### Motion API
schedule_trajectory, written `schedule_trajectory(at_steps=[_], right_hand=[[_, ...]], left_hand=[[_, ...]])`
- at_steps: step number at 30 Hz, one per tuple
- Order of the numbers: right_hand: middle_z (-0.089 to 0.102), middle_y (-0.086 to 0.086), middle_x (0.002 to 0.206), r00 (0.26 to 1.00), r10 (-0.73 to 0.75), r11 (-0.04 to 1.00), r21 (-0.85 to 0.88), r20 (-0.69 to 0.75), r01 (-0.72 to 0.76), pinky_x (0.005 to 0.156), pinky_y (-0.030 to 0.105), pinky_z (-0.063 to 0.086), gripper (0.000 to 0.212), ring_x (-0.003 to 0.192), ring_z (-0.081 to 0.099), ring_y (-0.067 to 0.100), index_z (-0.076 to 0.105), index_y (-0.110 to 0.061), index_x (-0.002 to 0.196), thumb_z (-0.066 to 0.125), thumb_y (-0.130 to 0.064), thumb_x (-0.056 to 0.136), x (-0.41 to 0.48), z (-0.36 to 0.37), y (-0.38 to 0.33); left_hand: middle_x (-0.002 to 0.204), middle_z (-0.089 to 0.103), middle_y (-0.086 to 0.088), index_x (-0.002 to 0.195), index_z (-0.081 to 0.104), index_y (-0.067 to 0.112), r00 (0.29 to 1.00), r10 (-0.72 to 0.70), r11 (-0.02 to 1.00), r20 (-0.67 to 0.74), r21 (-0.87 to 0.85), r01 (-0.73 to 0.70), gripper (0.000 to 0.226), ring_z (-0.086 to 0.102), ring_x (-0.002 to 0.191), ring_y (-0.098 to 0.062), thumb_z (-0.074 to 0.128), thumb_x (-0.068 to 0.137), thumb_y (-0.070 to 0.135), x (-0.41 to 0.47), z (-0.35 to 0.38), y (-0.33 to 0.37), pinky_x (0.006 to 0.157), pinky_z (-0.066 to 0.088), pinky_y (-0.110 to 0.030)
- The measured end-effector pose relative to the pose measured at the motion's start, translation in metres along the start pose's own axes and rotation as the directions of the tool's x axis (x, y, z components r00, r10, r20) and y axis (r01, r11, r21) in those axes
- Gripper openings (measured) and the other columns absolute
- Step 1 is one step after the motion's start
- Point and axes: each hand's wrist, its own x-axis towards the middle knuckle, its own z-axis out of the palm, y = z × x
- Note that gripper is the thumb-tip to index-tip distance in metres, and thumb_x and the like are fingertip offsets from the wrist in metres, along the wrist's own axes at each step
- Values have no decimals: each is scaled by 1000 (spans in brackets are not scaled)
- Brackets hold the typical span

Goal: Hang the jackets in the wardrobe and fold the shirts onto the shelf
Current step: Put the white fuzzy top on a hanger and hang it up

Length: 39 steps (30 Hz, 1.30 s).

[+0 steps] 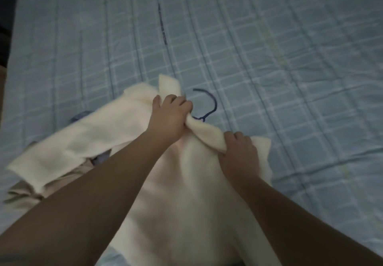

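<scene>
A cream-white jacket (186, 193) lies spread on the bed in front of me, one sleeve (68, 147) stretched out to the left. My left hand (170, 118) grips the fabric near the collar. My right hand (238, 153) grips the bunched shoulder edge just to its right. The dark blue hook of a hanger (209, 104) sticks out past the collar between my hands; the remainder of the hanger is hidden under the jacket.
The bed (269, 58) is covered by a light blue checked quilt. A beige garment (22, 191) lies under the white sleeve at the left, with a bit of bluish cloth (101, 158) beside it. A dark thin strip (161, 25) lies farther up the quilt.
</scene>
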Motion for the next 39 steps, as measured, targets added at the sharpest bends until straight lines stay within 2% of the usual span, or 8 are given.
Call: schedule_trajectory(at_steps=[3,8,15,21,26,29,34,39], right_hand=[[52,5,96,986,-50,992,108,-161,68,69,42,45,37,88,48,30,55,-19,102,68,-13,67,-40,-31,-12],[48,3,110,973,-87,938,311,-213,152,79,37,41,47,99,41,23,56,-20,116,60,-4,72,-99,-101,-38],[60,4,106,947,-229,888,350,-225,298,77,22,32,49,99,52,20,64,-19,118,53,-5,72,-188,-205,-74],[68,-6,113,899,-370,820,372,-235,435,87,23,43,52,106,59,11,66,-27,121,59,1,77,-265,-290,-101],[71,-16,105,830,-521,757,341,-201,557,77,1,37,45,97,60,-1,69,-31,116,65,-6,79,-326,-358,-105],[69,-16,106,781,-596,734,268,-187,624,77,7,38,43,99,60,2,67,-32,119,69,-13,81,-363,-393,-94],[48,-13,134,741,-654,723,164,-153,671,101,27,37,61,123,47,9,43,-33,142,69,-38,87,-434,-435,-67],[54,-12,123,740,-654,744,40,-156,667,93,31,40,50,118,52,16,49,-34,134,64,-50,89,-480,-468,-72]], left_hand=[[110,62,3,98,58,27,989,59,998,-135,-13,-62,30,52,112,-28,67,71,17,-41,-39,-4,95,41,-49],[111,63,7,106,62,34,991,17,998,-135,-63,-26,35,54,110,-24,59,74,21,-109,-122,2,87,45,-38],[94,62,2,97,57,25,957,-18,991,-290,-130,-21,21,54,92,-30,60,79,15,-221,-244,22,72,39,-37],[89,61,4,95,58,26,909,-90,987,-407,-159,26,19,53,86,-26,63,80,16,-320,-334,45,64,41,-38],[86,52,16,97,57,32,862,-233,966,-451,-208,153,15,55,88,-19,62,84,26,-404,-392,84,67,40,-34],[89,52,18,99,55,36,839,-246,960,-486,-242,141,17,57,92,-18,60,84,30,-455,-416,122,71,44,-35],[95,61,11,99,59,32,801,-289,950,-524,-257,175,13,56,92,-16,62,87,27,-517,-453,189,70,41,-34],[93,59,14,98,58,36,777,-304,950,-551,-233,207,13,56,90,-13,61,88,29,-564,-490,227,76,49,-38]])
